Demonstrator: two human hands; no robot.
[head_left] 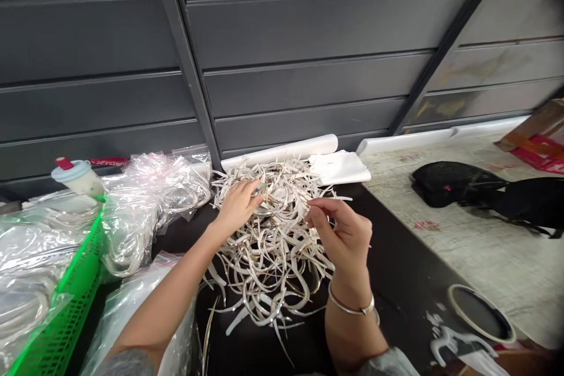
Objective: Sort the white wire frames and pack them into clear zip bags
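Note:
A tangled pile of thin, curved, whitish strips (273,247), some with shiny metallic edges and tapered ends, covers the middle of the dark tabletop. My left hand (238,205) reaches over the pile's upper left side, palm down, thumb and fingers apart, touching or just above the strips. At the pile's right edge, my right hand (346,232) is closed in a pinch, with thumb and index finger together. Whatever lies between those fingertips is too small to tell from the strips behind. A bangle (352,306) circles my right wrist.
At left stand a green basket (73,288) of bagged curved pieces, more clear bags (132,217) and a lidded cup (79,178). White rolls (286,150) and a folded white sheet (339,168) lie behind. A tape roll (482,312) and black bag (458,182) are right.

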